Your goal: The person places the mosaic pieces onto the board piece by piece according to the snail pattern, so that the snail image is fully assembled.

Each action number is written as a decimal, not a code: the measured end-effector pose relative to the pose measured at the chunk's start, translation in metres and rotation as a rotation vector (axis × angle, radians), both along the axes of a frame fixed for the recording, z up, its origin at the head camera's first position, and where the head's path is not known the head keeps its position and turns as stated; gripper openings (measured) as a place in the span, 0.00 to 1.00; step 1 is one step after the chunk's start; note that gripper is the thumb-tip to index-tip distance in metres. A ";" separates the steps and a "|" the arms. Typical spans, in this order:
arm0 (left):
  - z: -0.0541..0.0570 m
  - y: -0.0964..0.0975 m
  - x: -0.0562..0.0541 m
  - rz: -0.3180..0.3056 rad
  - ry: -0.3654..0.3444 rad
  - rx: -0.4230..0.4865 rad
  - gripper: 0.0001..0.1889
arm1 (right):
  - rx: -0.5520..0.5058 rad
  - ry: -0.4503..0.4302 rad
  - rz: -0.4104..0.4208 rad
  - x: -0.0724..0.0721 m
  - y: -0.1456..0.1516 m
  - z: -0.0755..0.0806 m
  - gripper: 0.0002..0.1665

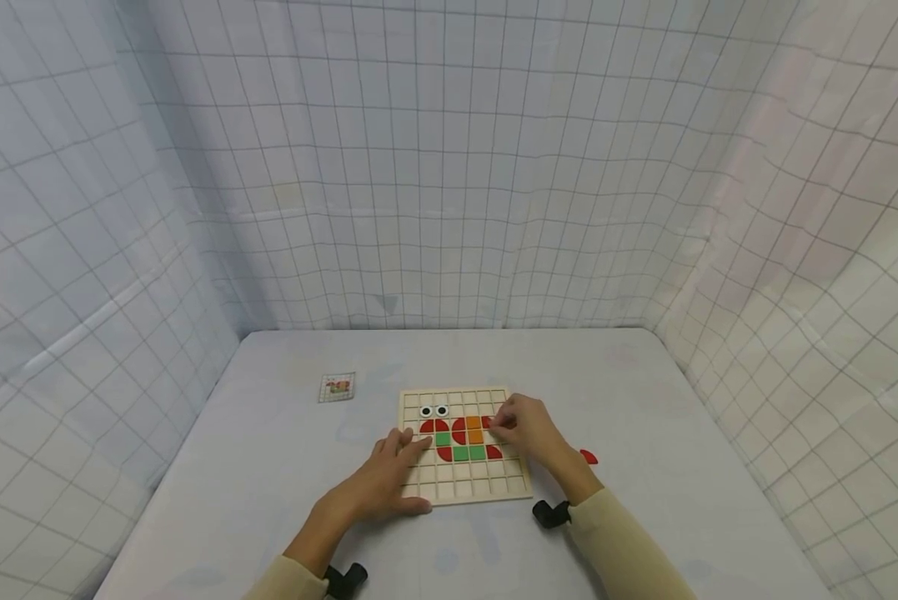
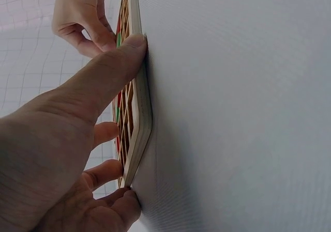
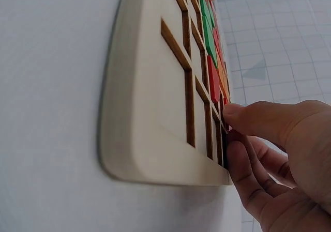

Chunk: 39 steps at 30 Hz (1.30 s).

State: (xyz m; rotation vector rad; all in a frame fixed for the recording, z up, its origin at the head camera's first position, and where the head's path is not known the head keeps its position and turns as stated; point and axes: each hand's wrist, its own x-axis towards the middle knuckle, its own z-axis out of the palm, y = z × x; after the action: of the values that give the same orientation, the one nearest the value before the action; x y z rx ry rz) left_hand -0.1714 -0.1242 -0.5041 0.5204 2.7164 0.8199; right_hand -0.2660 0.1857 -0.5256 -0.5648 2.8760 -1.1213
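Note:
A square wooden grid board (image 1: 467,490) lies on the table, with red curved pieces (image 1: 444,454), green squares (image 1: 460,453), orange squares (image 1: 474,422) and two eye pieces (image 1: 433,411) in its cells. My left hand (image 1: 385,477) rests spread at the board's near left corner, thumb (image 2: 133,43) on the near edge and fingers along the left side. Over the right part of the board, my right hand (image 1: 527,427) pinches a small red piece (image 3: 236,135) between thumb and fingertips. Most of that piece is hidden by the fingers.
A small picture card (image 1: 337,387) lies on the table, left of and beyond the board. One loose red piece (image 1: 589,457) is beside my right forearm. Grid-patterned white curtains (image 1: 449,167) hang behind and at both sides of the table.

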 end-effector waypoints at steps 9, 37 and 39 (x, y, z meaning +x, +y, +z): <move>0.000 0.000 0.000 0.009 0.004 -0.007 0.55 | -0.005 0.056 -0.011 0.011 0.015 0.001 0.03; -0.001 0.004 0.000 0.027 -0.004 -0.036 0.57 | 0.084 0.062 -0.125 0.053 0.150 -0.001 0.21; 0.000 0.004 0.000 0.029 -0.004 -0.040 0.57 | 0.082 0.051 -0.123 0.054 0.156 -0.001 0.22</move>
State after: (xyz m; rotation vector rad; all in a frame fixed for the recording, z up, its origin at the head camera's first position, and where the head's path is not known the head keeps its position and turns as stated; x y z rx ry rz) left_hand -0.1711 -0.1207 -0.5045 0.4710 2.7369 0.7709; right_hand -0.2121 0.3421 -0.5266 -0.4252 3.0218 -1.0101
